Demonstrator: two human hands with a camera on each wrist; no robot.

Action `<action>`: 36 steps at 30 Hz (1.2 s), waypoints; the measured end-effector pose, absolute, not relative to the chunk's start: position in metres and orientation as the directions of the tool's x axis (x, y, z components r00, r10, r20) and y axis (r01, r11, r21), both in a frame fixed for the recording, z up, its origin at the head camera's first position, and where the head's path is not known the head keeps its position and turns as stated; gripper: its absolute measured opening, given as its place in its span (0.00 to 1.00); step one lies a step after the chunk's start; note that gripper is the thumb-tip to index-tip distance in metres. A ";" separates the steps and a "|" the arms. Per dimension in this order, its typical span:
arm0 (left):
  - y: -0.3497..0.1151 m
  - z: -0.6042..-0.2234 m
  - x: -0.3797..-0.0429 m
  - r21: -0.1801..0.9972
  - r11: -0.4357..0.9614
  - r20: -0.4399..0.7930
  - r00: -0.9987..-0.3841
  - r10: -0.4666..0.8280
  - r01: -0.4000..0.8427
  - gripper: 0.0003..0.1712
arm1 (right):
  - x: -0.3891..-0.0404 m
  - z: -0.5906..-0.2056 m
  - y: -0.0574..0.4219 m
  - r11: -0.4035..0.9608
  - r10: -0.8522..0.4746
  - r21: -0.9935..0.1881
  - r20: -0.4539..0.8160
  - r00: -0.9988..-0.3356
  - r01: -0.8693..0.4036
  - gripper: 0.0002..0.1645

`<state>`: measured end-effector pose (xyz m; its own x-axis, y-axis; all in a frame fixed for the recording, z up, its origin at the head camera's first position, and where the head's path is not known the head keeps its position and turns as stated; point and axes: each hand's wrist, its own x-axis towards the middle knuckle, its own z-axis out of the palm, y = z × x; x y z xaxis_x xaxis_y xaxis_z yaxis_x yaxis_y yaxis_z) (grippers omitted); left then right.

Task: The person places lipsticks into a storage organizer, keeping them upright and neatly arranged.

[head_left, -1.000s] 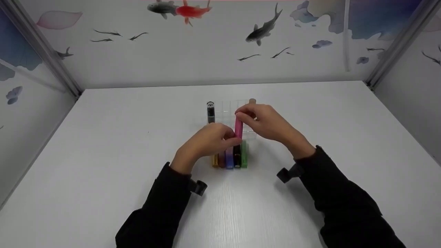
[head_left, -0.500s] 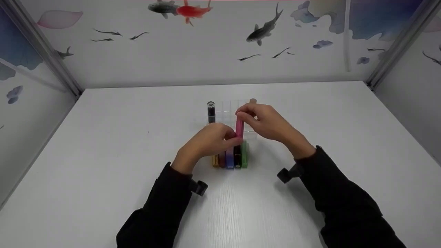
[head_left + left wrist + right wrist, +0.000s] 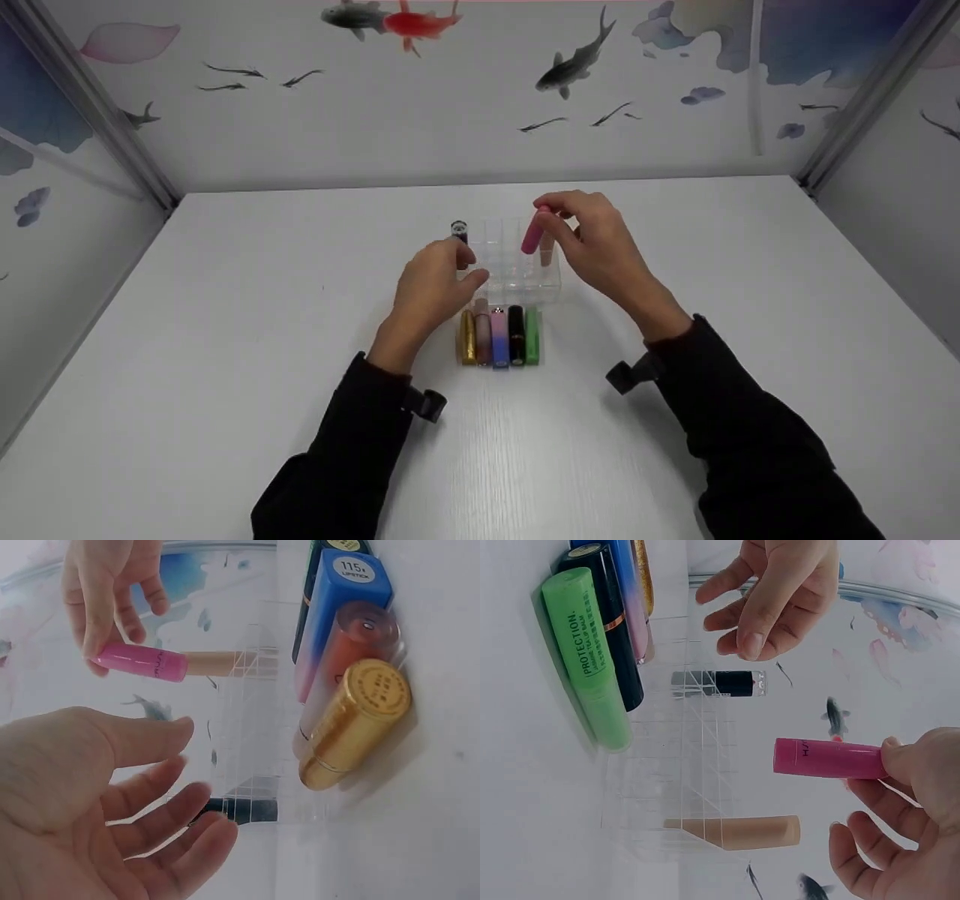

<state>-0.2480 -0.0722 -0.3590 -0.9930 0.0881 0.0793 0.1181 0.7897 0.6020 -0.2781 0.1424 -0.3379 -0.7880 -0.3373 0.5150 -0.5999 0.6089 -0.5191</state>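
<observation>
My right hand (image 3: 604,244) pinches one end of a pink lipstick tube (image 3: 829,758), holding it tilted above the right part of a clear compartment organizer (image 3: 517,289). A beige tube (image 3: 761,832) stands in the organizer at the right, close to the pink one. At the left stands a black-and-clear tube (image 3: 733,683), partly behind my left hand (image 3: 431,289) in the head view. That left hand holds nothing; its fingers are spread and loosely bent, thumb apart, over the organizer's left side.
In front of the organizer lies a row: a gold tube (image 3: 356,724), a brownish-red clear tube (image 3: 364,634), a pink-and-blue lipstick (image 3: 499,337), a black tube (image 3: 516,335) and a green lip balm (image 3: 585,652). Printed walls (image 3: 450,150) enclose the white table (image 3: 225,300).
Both hands held the pink tube earlier. My left hand has let go and moved back to the left; my right hand has carried the tube away and right, over the organizer.
</observation>
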 end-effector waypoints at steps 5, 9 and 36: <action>-0.074 -0.364 -0.253 0.633 0.773 0.051 -0.999 -0.008 0.026 0.34 | -0.282 -0.343 0.143 0.639 -0.307 -0.475 0.564 -0.766 -0.605 0.16; -0.077 -0.367 -0.255 0.608 0.794 -0.009 -1.000 -0.003 -0.007 0.37 | -0.286 -0.348 0.145 0.648 -0.311 -0.458 0.570 -0.760 -0.609 0.15; -0.080 -0.368 -0.255 0.481 0.875 -0.092 -0.996 -0.010 -0.053 0.20 | -0.300 -0.367 0.146 0.699 -0.319 -0.429 0.531 -0.785 -0.573 0.13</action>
<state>-0.2550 -0.0804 -0.3680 -0.9957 -0.0097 -0.0916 -0.0528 0.8754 0.4806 -0.3002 0.1457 -0.3673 -0.7854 -0.3186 0.5306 -0.5730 0.6986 -0.4286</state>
